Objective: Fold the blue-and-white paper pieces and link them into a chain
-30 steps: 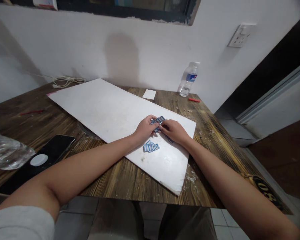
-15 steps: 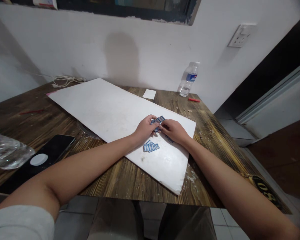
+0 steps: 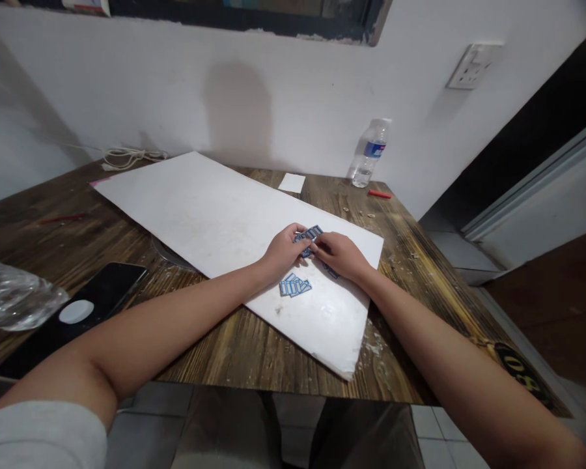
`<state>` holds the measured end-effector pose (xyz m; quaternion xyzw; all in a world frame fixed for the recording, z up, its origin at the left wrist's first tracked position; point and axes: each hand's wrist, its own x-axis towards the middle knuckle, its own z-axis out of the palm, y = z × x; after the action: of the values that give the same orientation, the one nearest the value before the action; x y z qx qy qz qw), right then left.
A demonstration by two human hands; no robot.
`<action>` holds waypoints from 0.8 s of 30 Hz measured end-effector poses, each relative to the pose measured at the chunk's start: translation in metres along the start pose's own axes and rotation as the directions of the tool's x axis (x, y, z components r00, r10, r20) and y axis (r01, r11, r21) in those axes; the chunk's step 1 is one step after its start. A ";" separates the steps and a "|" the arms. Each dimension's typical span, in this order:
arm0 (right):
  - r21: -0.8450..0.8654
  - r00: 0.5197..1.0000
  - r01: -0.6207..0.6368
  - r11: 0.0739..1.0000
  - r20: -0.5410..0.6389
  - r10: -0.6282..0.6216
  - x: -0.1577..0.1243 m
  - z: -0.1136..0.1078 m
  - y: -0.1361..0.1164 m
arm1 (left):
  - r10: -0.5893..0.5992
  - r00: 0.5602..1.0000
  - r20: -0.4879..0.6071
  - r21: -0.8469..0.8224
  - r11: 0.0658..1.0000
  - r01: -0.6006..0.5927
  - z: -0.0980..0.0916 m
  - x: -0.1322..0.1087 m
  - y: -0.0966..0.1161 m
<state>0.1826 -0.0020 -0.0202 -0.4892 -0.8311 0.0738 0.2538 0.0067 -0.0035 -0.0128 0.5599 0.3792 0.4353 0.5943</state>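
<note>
Above the white board, my left hand has its fingers closed round a small blue-edged piece with a row of pale rectangles. From the right, my right hand pinches at the same piece, its thumb and fingertips meeting those of the left. Several overlapping blue-edged pieces lie on the board just below my left hand. Another such piece shows partly from under my right hand.
A plastic bottle stands by the wall near a red object and a white paper. At left are a black phone, another clear bottle and a coiled white cable.
</note>
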 end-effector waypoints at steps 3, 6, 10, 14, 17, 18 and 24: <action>-0.001 1.000 -0.005 1.000 0.004 0.005 0.000 0.000 -0.001 | -0.002 1.000 -0.005 -0.001 1.000 0.002 0.000 0.000 0.000; -0.003 1.000 -0.011 1.000 0.009 0.011 0.000 -0.001 -0.001 | -0.002 1.000 -0.005 -0.002 1.000 0.002 0.000 -0.001 0.000; 0.001 1.000 -0.006 1.000 0.005 0.006 -0.001 -0.001 -0.001 | -0.004 1.000 -0.001 0.005 1.000 0.004 0.001 -0.002 0.001; 0.007 1.000 0.004 1.000 -0.001 -0.004 -0.001 -0.001 -0.001 | -0.003 1.000 0.002 0.002 1.000 0.003 0.001 -0.002 0.001; 0.003 1.000 0.007 1.000 -0.003 -0.007 -0.001 -0.001 -0.001 | -0.009 1.000 -0.006 0.009 1.000 0.009 0.001 -0.002 0.001; 0.001 1.000 0.006 1.000 -0.002 -0.006 -0.001 -0.001 -0.001 | -0.011 1.000 -0.007 0.012 1.000 0.011 0.001 -0.002 0.002; 0.009 1.000 -0.002 1.000 0.006 0.002 -0.001 -0.001 -0.001 | -0.018 1.000 -0.017 0.023 1.000 0.018 0.002 -0.004 0.005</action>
<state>0.1823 -0.0035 -0.0189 -0.4888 -0.8310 0.0794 0.2536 0.0072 -0.0078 -0.0081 0.5599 0.3942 0.4301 0.5884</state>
